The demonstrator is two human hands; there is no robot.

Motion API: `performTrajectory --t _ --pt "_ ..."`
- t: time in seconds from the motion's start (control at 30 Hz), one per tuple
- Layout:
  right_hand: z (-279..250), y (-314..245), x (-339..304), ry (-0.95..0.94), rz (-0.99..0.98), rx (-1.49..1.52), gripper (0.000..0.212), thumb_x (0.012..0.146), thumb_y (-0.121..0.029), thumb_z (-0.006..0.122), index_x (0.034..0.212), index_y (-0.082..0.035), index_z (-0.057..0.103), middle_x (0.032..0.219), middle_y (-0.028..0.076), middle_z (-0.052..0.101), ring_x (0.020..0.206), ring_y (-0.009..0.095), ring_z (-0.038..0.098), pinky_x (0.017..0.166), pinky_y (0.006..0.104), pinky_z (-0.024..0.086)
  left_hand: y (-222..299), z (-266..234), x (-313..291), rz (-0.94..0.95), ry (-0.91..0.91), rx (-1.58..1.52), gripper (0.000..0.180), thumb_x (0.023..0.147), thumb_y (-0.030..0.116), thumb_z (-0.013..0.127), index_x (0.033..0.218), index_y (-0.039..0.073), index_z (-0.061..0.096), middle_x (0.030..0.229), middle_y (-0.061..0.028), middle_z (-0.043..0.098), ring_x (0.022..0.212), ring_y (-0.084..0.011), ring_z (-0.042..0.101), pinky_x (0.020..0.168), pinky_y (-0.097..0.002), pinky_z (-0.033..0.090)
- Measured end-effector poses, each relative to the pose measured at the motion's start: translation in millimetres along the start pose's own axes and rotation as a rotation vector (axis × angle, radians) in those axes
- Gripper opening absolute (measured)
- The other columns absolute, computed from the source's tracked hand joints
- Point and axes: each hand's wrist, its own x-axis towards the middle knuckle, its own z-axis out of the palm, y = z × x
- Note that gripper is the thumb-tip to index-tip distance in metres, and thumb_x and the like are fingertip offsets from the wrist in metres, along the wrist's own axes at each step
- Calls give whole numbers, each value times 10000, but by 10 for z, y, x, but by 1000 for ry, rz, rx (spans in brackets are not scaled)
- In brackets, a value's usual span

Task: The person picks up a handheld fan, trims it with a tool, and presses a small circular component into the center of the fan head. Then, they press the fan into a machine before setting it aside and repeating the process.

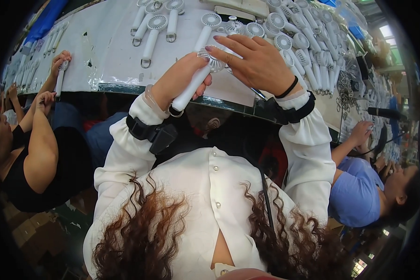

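Observation:
A white handheld fan (191,90) slants in front of me over the table's near edge, its round grille up and its handle toward me. A metal ring (176,112) hangs from the handle's lower end. Fingers of my left hand (176,77) are wrapped round the fan just below the grille. My right hand (259,64) is spread over the right side of the grille, fingers stretched out. It partly covers the fan head, and whether its fingertips touch the grille I cannot tell. Just beyond my left hand lies another white fan (203,38).
White fans (149,42) with rings lie at the back left. Many more fans (308,51) are heaped at the right, beside a pile of metal rings (346,86). Co-workers sit at left (42,154) and right (359,191). The table's dark edge (126,88) runs before me.

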Motion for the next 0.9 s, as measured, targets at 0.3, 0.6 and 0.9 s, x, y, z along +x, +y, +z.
performTrajectory --t 0.3,0.6,0.9 --pt "-5 -68 -7 20 8 -166 669 813 -117 659 1414 -308 434 1361 -2 512 1218 168 480 829 270 416 -27 27 -12 75 41 -1 236 976 244 435 1041 17 445 723 -61 579 491 -104 535 423 -237 433" --pt "22 -146 -24 44 44 -155 587 855 -73 582 1389 -290 473 1390 -9 492 1271 168 440 905 293 404 -50 12 1 101 76 88 235 979 226 443 1055 4 437 701 -64 569 463 -112 521 433 -244 434" --pt "49 -180 -38 39 109 94 531 877 -62 569 1384 -201 491 1382 43 504 1254 214 468 962 317 391 -88 5 8 173 93 116 243 970 224 469 1047 -4 437 688 -67 571 471 -113 525 444 -249 439"
